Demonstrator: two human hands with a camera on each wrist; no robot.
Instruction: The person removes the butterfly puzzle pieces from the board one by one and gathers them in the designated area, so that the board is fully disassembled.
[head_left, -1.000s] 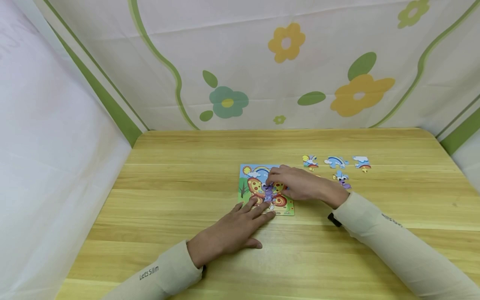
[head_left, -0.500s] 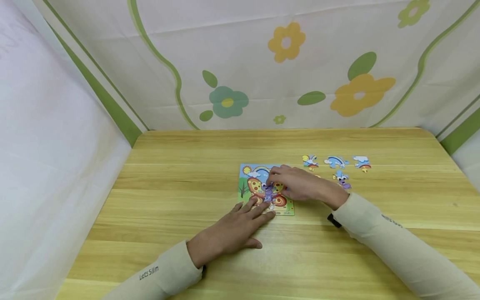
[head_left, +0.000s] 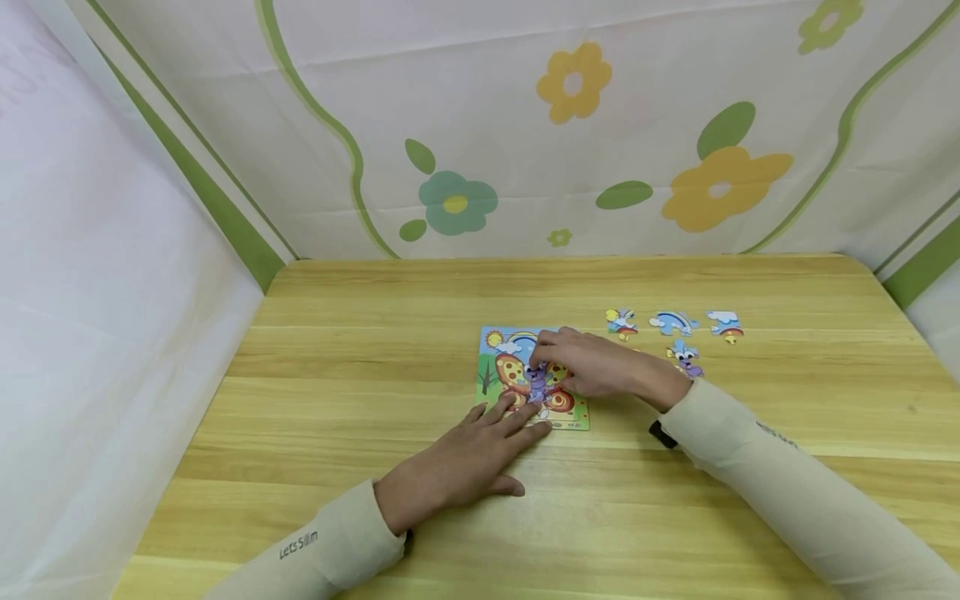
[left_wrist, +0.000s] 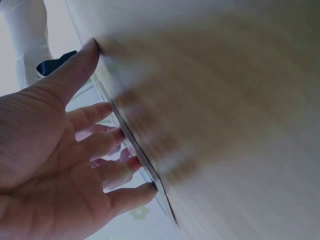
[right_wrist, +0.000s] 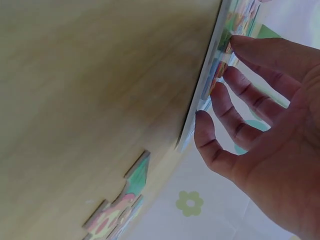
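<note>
A square butterfly puzzle board (head_left: 486, 342), with a sun, rainbow and green grass on it, lies flat on the table. My left hand (head_left: 468, 458) rests with spread fingers on its near edge, the thumb out to the side on the wood. In the left wrist view the fingertips (left_wrist: 132, 162) touch the board's rim. From the right, my right hand (head_left: 600, 367) reaches over the board, fingers bent. Its thumb and fingers hold a puzzle piece (right_wrist: 214, 75) at the board's surface, mostly hidden in the head view.
Several loose puzzle pieces lie right of the board: a sun piece (head_left: 621, 323), a rainbow piece (head_left: 673, 323), a cloud piece (head_left: 724, 323) and a purple face piece (head_left: 685, 358). One more is mostly hidden behind the right hand. A flowered curtain (head_left: 525, 150) borders the table (head_left: 337, 375).
The right hand and forearm have shifted very slightly left over the board. The left hand and the loose pieces stay where they were.
</note>
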